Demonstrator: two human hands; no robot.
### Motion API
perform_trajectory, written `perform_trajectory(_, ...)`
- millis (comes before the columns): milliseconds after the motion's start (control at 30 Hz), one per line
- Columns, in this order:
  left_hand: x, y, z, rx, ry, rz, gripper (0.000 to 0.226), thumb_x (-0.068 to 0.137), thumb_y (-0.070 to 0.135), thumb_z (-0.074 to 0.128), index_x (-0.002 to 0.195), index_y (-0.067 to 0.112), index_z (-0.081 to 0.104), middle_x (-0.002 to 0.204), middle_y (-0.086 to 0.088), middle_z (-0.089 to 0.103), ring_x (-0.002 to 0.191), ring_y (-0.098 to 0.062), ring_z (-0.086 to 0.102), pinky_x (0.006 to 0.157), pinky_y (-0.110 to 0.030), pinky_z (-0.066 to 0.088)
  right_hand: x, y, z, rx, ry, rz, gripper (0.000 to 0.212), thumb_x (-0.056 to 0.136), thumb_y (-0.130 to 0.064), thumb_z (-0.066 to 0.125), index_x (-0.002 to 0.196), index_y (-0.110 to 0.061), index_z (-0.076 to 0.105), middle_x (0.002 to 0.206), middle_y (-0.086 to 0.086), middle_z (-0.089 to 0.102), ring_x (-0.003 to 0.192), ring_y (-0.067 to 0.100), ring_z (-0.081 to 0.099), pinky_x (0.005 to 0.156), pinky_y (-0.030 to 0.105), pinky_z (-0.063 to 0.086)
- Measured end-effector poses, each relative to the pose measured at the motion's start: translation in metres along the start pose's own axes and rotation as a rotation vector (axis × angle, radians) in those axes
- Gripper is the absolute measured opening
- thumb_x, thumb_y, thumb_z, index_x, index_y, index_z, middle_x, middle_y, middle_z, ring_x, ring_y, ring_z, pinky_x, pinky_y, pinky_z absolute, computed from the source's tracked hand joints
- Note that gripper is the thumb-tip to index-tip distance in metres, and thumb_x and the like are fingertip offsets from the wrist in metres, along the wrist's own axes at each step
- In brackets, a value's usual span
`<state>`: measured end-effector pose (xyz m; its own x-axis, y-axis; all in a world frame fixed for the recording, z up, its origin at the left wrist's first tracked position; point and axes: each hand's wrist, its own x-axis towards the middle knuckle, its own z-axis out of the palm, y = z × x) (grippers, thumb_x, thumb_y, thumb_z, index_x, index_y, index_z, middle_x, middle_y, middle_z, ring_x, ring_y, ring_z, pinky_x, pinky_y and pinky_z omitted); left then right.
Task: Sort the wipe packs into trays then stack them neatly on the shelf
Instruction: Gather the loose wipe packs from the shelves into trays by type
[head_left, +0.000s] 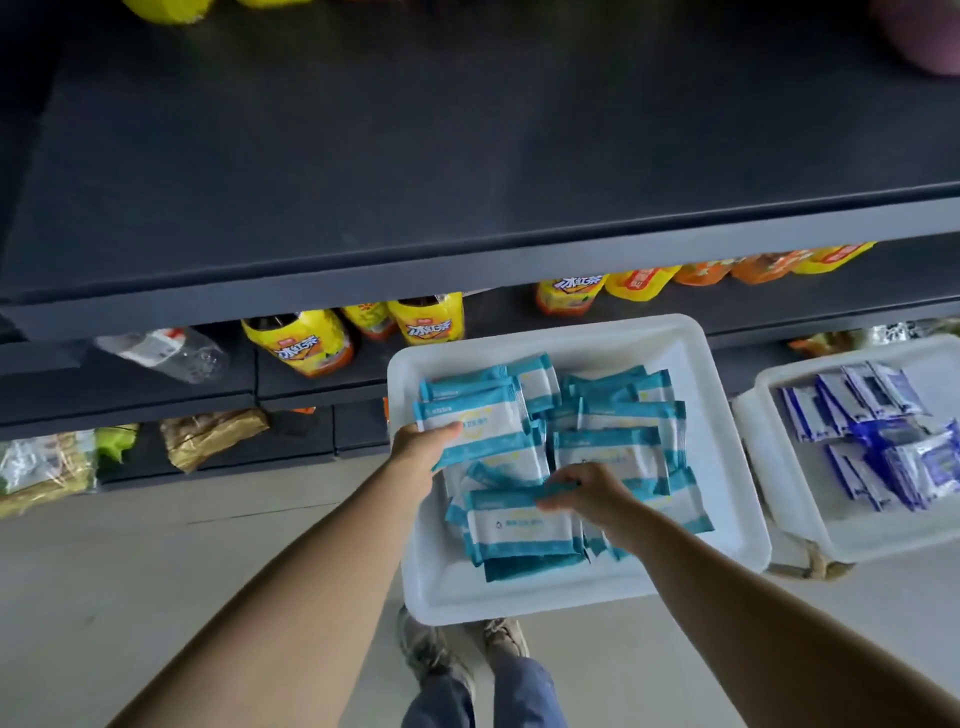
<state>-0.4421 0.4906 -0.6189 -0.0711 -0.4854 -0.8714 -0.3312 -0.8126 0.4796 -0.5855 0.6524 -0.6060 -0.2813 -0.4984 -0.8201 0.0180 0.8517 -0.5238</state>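
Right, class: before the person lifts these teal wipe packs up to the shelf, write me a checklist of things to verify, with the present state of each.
1. Left hand has a firm hold on a teal pack: ok, thumb on top, fingers under.
2. Right hand has a hold on a pack: ok, it pinches the edge of a front teal pack.
3. Teal packs lie neatly in the near tray: not ok, they overlap at angles.
4. Kinds kept apart: ok, the blue packs sit alone in the right tray.
5. Room on the dark shelf above: ok, a wide bare stretch shows.
6. Near tray steadily supported: cannot tell, its underside is hidden.
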Motion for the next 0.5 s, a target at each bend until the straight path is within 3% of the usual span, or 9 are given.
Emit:
perform_trajectory(67,0.001,-0.001,0.001,0.052,0.027,0.028,0.012,0.079,0.007,0.073,0.084,0.012,0.063,0.107,-0.015,0.067,0.095,-0.029,0.065,0.093,-0.041,0.051,0.002,0.002,0.006,-0.043,0.062,-0.026,0.015,0.075,-0.008,0.077,0.086,-0.012,0.069,0.078,0.003,0.064,0.069,0.014,0.055,0.060,0.022,0.042)
perform_trajectory(167,-0.002,0.001,0.001,0.204,0.082,0.087,0.014,0.080,0.011,0.073,0.083,0.012,0.059,0.101,-0.012,0.066,0.089,-0.025,0.062,0.083,-0.032,0.051,0.003,0.004,0.007,-0.057,0.178,-0.061,0.012,0.078,-0.007,0.075,0.081,-0.016,0.066,0.081,0.004,0.067,0.078,0.018,0.061,0.072,0.026,0.048)
perform_trajectory(300,-0.016,0.005,-0.003,0.405,0.088,0.106,0.029,0.078,0.012,0.075,0.100,0.003,0.058,0.112,-0.016,0.063,0.098,-0.029,0.062,0.085,-0.033,0.050,-0.005,0.001,-0.006,-0.089,0.216,-0.088,0.017,0.078,-0.006,0.074,0.086,-0.017,0.064,0.092,0.005,0.070,0.091,0.019,0.065,0.086,0.030,0.052)
perform_trajectory(434,-0.045,0.015,-0.005,0.547,0.095,0.128,0.036,0.082,0.015,0.071,0.108,0.001,0.051,0.118,-0.018,0.058,0.091,-0.026,0.055,0.075,-0.029,0.044,-0.023,-0.007,-0.026,-0.123,0.277,-0.145,0.019,0.080,-0.009,0.073,0.096,-0.014,0.064,0.097,0.003,0.067,0.093,0.016,0.062,0.090,0.028,0.051)
perform_trajectory(500,-0.065,0.020,-0.003,0.606,0.095,0.172,0.044,0.086,0.012,0.068,0.122,-0.002,0.049,0.123,-0.015,0.055,0.105,-0.028,0.055,0.078,-0.027,0.040,-0.037,-0.010,-0.036,-0.165,0.295,-0.184,0.025,0.082,-0.011,0.071,0.106,-0.011,0.063,0.106,0.006,0.067,0.096,0.015,0.060,0.090,0.026,0.049)
